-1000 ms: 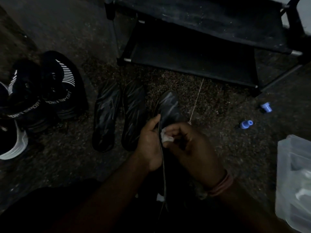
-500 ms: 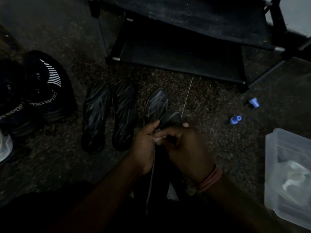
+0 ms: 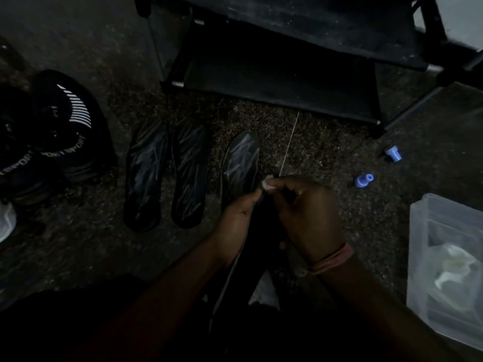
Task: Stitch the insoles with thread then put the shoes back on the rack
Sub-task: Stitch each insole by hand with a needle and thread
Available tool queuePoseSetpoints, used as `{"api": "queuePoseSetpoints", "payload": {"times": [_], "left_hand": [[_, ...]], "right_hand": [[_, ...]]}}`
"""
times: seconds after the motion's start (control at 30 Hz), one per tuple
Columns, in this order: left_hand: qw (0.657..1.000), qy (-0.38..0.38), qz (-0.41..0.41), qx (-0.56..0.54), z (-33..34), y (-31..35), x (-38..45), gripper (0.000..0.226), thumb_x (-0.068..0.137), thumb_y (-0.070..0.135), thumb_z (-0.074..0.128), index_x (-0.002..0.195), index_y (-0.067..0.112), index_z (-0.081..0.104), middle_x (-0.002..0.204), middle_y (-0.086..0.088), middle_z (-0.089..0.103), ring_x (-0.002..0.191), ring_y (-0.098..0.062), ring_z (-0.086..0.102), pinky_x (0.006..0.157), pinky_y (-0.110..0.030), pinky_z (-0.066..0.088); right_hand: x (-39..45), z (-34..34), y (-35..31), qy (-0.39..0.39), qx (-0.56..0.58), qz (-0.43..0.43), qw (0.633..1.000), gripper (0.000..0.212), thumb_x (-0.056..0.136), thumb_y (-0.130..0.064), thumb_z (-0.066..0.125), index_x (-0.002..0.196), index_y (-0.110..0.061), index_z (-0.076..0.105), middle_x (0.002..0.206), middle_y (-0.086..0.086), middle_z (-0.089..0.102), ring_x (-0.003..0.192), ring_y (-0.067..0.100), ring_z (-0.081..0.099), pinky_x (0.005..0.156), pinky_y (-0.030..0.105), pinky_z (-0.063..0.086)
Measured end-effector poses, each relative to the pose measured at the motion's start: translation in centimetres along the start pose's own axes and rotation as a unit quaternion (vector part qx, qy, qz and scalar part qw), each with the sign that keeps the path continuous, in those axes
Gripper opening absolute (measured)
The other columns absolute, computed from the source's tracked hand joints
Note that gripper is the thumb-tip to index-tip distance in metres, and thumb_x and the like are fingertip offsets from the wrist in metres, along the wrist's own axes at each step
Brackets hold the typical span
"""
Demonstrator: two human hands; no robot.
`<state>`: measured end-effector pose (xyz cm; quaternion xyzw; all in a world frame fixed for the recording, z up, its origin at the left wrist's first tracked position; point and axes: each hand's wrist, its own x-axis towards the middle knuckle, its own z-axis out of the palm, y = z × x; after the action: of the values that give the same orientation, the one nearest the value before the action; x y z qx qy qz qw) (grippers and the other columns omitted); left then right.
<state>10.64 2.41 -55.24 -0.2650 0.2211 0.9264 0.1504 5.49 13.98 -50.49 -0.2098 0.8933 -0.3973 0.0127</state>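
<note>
Insole [image 3: 241, 163] now flatter in left hand [image 3: 235, 215], thread [image 3: 288, 145] longer above right hand [image 3: 308, 212].

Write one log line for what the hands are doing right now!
step: stitching | left hand: holds insole | right hand: pinches thread, pulled taut | floor: two insoles, shoes off rack

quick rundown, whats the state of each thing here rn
left hand: grips the held insole's edge
right hand: pinches something small and pale at the thread's end
held insole: raised, tilted
thread: taut, running up from the fingers
two insoles: flat on the floor
shoes: on the floor, off the rack
rack: visible shelves bare
plastic box: open
</note>
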Motion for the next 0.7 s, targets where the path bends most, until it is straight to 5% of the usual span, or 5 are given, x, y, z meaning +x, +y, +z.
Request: {"api": "queuePoseSetpoints", "payload": {"times": [0.2, 0.37, 0.5, 0.57, 0.7], "left_hand": [[1.000, -0.005, -0.013, 0.012, -0.9, 0.9, 0.3, 0.052, 0.099, 0.035, 0.038, 0.092, 0.007, 0.082, 0.090, -0.015, 0.076, 0.079, -0.027, 0.073, 0.076, -0.035, 0.058], [0.998, 0.009, -0.003, 0.056, -0.7, 0.0, 0.5, 0.043, 0.091, 0.039, 0.048, 0.095, 0.012, 0.082, 0.100, -0.013, 0.076, 0.090, -0.028, 0.070, 0.081, -0.041, 0.054], [0.998, 0.008, 0.043, 0.041, -0.9, 0.7, 0.7, 0.039, 0.084, 0.032, 0.052, 0.074, 0.008, 0.082, 0.080, -0.013, 0.076, 0.071, -0.022, 0.074, 0.066, -0.027, 0.059], [0.999, 0.019, 0.031, 0.037, -1.2, 0.9, 0.8, 0.044, 0.094, 0.036, 0.048, 0.090, 0.004, 0.079, 0.091, -0.017, 0.075, 0.081, -0.027, 0.073, 0.075, -0.032, 0.057], [0.999, 0.006, -0.015, 0.036, -1.0, 0.0, 0.6, 0.044, 0.094, 0.040, 0.049, 0.110, 0.008, 0.076, 0.112, -0.019, 0.071, 0.102, -0.033, 0.064, 0.089, -0.042, 0.052]], "right_hand": [[0.4, -0.9, -1.1, -0.193, 0.135, 0.097, 0.967, 0.011, 0.084, -0.011, 0.078, 0.091, -0.019, 0.081, 0.083, -0.010, 0.077, 0.061, -0.008, 0.066, 0.056, 0.010, 0.050], [0.7, -1.2, 0.5, -0.015, -0.069, 0.011, 0.997, 0.016, 0.088, -0.012, 0.073, 0.096, -0.025, 0.080, 0.098, -0.010, 0.076, 0.085, 0.004, 0.071, 0.078, 0.018, 0.054], [-0.3, -0.3, -1.3, -0.121, 0.035, 0.030, 0.992, 0.019, 0.085, -0.008, 0.076, 0.092, -0.025, 0.081, 0.091, -0.015, 0.077, 0.084, -0.003, 0.070, 0.080, 0.019, 0.055], [-0.2, -0.1, -1.6, -0.154, 0.093, 0.071, 0.981, 0.018, 0.085, -0.006, 0.076, 0.089, -0.023, 0.081, 0.086, -0.015, 0.077, 0.080, -0.003, 0.071, 0.076, 0.019, 0.056], [0.4, -0.7, -0.1, -0.045, 0.026, 0.060, 0.997, 0.019, 0.087, -0.007, 0.073, 0.094, -0.024, 0.080, 0.092, -0.015, 0.076, 0.082, -0.004, 0.070, 0.077, 0.018, 0.057]]}}
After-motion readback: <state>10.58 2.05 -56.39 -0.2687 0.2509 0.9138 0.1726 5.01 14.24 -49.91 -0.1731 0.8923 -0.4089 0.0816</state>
